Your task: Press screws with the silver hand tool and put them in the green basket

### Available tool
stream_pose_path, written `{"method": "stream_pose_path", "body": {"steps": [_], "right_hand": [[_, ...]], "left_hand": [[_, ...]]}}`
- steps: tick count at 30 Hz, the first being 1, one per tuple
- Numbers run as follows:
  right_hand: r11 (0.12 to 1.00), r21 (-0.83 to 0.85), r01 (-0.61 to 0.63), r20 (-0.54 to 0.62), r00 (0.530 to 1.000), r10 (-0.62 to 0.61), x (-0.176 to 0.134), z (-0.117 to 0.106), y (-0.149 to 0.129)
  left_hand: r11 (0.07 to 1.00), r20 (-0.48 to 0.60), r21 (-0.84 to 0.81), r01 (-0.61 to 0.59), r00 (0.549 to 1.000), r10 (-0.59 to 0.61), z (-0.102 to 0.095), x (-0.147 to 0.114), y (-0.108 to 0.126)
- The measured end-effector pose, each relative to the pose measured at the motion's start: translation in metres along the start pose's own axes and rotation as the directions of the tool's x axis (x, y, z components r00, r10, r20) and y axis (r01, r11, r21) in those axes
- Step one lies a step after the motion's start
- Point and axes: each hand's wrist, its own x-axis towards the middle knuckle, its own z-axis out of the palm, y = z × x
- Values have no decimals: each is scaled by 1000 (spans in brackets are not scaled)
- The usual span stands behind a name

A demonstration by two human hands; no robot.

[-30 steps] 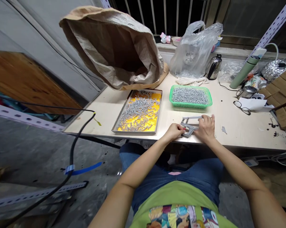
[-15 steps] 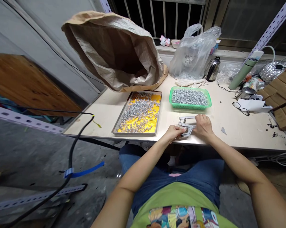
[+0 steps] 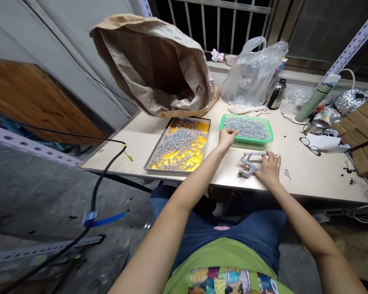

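My left hand [image 3: 227,138] is over the near left rim of a green plastic basket [image 3: 253,141] heaped with small silver metal parts that look like screws [image 3: 247,127]. Its fingers are pinched together; whatever they hold, if anything, is too small to make out. On the table, my right hand [image 3: 269,168] grips the handles of a silver plier-like hand tool [image 3: 248,165] with a spring and an open jaw facing left. Left of the hands, a shallow tray [image 3: 174,173] lined with yellow holds many similar small metal parts [image 3: 182,141].
Behind the tray lies a large open brown paper sack [image 3: 153,65]. A plastic bag [image 3: 249,77], a steel pot [image 3: 276,94], a green bottle [image 3: 314,102] and glasses [image 3: 310,146] stand or lie farther back and right. Cardboard boxes [image 3: 361,122] are stacked at the right edge.
My left hand has left the tool's jaw and moved up to the green basket. My right hand still holds the tool, which has shifted slightly right and turned, its fingers now more extended.
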Motion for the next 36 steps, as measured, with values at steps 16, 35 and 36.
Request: {"method": "stream_pose_path", "body": {"steps": [16,35,36], "right_hand": [[996,86,37,-43,998,-33,1,17,9],[997,72,17,-10,1000,-17,1,18,7],[998,67,18,-11,1000,-17,1,18,6]], "left_hand": [[626,-283,753,204,959,28,-208,-54,-41],[605,-208,761,234,972,-114,-220,-38,-57],[581,-243,780,233,968,-62,-220,-39,-57]]}}
